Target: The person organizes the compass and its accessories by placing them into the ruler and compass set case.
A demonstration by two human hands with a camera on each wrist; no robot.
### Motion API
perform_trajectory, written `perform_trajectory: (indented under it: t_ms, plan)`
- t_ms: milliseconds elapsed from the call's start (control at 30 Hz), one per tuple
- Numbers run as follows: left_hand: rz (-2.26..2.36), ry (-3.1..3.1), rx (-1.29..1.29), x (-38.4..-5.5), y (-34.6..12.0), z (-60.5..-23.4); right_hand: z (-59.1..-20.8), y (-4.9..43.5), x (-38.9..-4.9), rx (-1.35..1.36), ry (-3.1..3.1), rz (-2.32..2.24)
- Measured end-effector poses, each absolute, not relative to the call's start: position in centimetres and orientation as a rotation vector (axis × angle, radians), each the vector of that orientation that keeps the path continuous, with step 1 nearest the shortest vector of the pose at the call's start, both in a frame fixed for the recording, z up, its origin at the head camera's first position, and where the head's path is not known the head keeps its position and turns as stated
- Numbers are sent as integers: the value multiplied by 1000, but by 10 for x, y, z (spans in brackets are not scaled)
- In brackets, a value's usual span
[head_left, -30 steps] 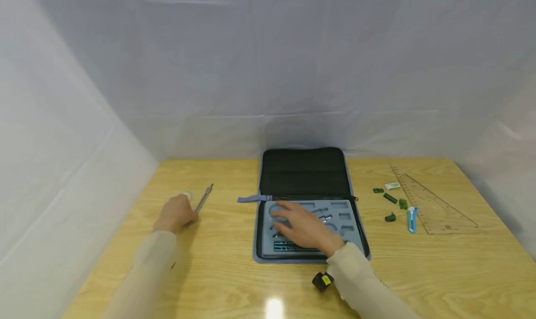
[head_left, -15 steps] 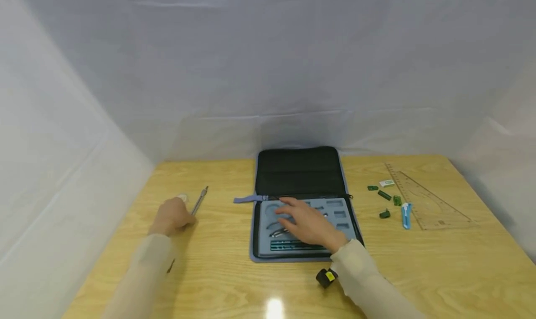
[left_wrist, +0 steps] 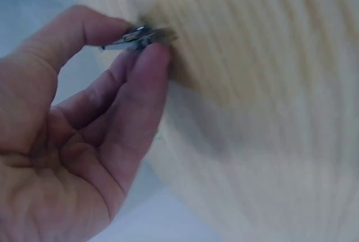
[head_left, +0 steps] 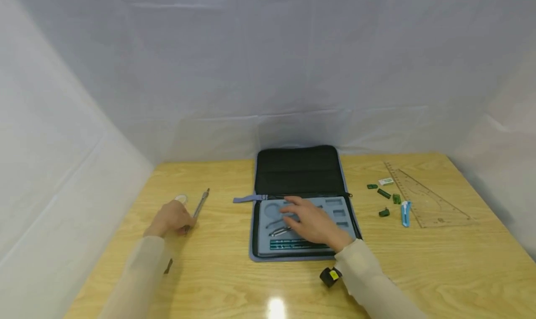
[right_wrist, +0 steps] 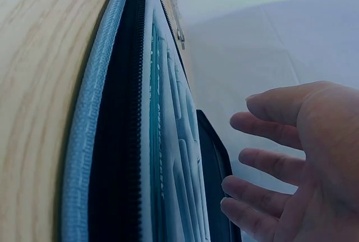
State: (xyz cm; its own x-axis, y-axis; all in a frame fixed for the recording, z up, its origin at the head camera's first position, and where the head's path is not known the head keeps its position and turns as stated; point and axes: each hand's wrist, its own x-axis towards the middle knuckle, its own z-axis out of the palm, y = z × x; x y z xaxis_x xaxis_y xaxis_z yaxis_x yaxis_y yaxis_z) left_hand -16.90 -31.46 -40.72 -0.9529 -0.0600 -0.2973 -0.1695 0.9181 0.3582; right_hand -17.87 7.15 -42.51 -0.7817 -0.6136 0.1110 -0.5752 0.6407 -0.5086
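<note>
In the head view, my left hand (head_left: 169,218) is at the table's left side, pinching a silver drawing compass (head_left: 201,203) whose far end points away from me. The left wrist view shows the compass's metal end (left_wrist: 140,36) between thumb and fingertips. Over the open zip case (head_left: 252,235) hovers my right hand (head_left: 311,221), fingers spread and loosely bent, holding nothing. The case's grey moulded tray (head_left: 264,251) has several recesses. Green pencils (head_left: 289,245) and a slim silver tool (head_left: 279,230) lie in it, partly hidden under the hand.
A round white disc (head_left: 181,198) lies beyond my left hand. On the right are a blue cutter (head_left: 405,214), a white eraser (head_left: 386,181), several small green pieces (head_left: 384,194) and a clear set square (head_left: 435,207). A black, yellow-marked block (head_left: 330,276) is beside my right wrist.
The view has shifted slightly. My right hand has drawn back a little to the right over the tray, uncovering more of its left side. The left hand keeps its pinch on the compass.
</note>
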Motion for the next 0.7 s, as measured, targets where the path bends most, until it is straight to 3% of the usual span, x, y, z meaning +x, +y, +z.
perform_trajectory:
  t_ms: [700]
  plan:
    - [428,2775,-240,-182,-296,-393,-430,83,-179,-1044,2779,-885]
